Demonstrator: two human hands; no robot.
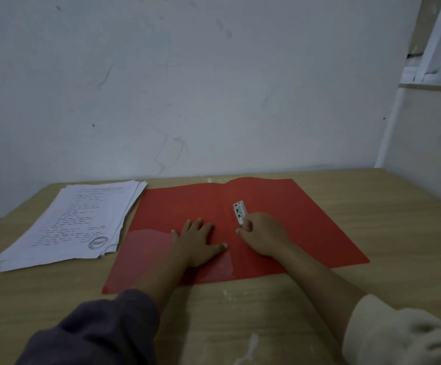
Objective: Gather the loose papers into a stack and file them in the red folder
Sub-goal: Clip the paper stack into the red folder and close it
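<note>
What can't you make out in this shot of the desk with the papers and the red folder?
Head view: print and stamp on the top sheet of the papers are too blurred to read; lower sheets hide beneath it.
Right hand: its curled fingers cover the near end of the metal clip, so any grip is unclear.
Left hand, flat, covers part of the red folder.

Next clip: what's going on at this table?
A person has the thin red plastic folder lying open on the wooden table. Their left hand presses flat on its left flap while the right hand pinches the small metal clip by the spine. The stack of printed white papers lies beside the folder, not yet filed.
</note>
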